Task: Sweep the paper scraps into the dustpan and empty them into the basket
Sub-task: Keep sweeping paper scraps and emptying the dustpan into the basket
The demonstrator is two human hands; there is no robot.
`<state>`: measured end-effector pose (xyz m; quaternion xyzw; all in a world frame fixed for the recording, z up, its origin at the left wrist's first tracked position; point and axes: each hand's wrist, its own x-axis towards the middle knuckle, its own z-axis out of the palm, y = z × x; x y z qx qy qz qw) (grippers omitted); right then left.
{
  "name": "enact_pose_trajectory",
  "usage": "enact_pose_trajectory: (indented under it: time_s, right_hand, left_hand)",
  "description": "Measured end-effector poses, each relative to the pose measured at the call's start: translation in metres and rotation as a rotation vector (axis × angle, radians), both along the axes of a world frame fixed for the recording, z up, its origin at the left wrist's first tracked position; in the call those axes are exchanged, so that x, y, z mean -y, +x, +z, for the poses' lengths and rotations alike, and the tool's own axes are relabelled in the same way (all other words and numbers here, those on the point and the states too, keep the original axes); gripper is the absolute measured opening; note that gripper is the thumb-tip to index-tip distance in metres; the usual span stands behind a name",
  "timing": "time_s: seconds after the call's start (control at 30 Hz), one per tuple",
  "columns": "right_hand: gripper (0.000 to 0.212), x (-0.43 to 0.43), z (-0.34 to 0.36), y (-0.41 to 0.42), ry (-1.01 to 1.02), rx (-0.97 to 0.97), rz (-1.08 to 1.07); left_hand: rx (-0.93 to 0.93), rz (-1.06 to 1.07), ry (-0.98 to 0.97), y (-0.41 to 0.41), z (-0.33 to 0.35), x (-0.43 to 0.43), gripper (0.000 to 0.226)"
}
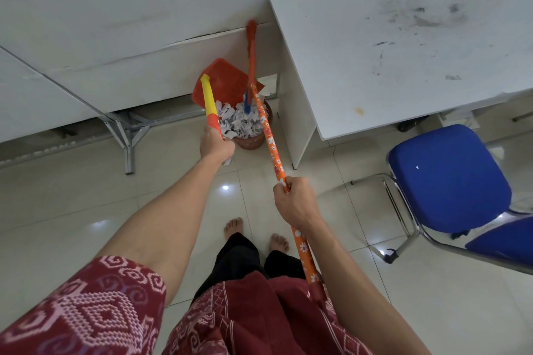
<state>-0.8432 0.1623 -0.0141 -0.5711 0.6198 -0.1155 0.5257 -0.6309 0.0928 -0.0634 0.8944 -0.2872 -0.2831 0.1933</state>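
White benches (403, 46) are flanking the narrow corner where the woven basket (253, 135) is standing, already heaped with paper scraps (242, 122). Tiled floor (86, 196) near the feet is showing no loose scraps, so the task is judged nearly complete. Left hand (216, 145) is gripping the dustpan's yellow handle, tilting the red dustpan (222, 78) over the basket; right hand (297, 202) is holding the floral broom handle (274, 150). Bench edges and a blue chair (447, 179) are limiting swing room.
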Motion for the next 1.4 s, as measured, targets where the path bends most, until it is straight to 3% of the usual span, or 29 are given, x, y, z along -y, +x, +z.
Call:
enact_pose_trajectory:
  time_s: [0.63,1.07,1.27,1.4]
  right_hand:
    - [0.022,0.022,-0.05,0.027,0.187,-0.091,-0.107]
    - [0.016,0.042,-0.06,0.038,0.262,-0.2,-0.077]
    - [0.018,0.048,-0.058,0.038,0.26,-0.23,-0.067]
    - [0.016,0.043,-0.053,0.038,0.216,-0.228,-0.06]
  left_hand:
    - [-0.053,-0.016,0.064,-0.002,-0.023,0.006,0.053]
    - [-0.049,-0.218,0.246,-0.006,-0.033,0.017,0.084]
    - [-0.073,-0.211,0.235,-0.001,-0.026,0.018,0.087]
    - [-0.016,-0.171,0.154,0.005,-0.016,0.013,0.067]
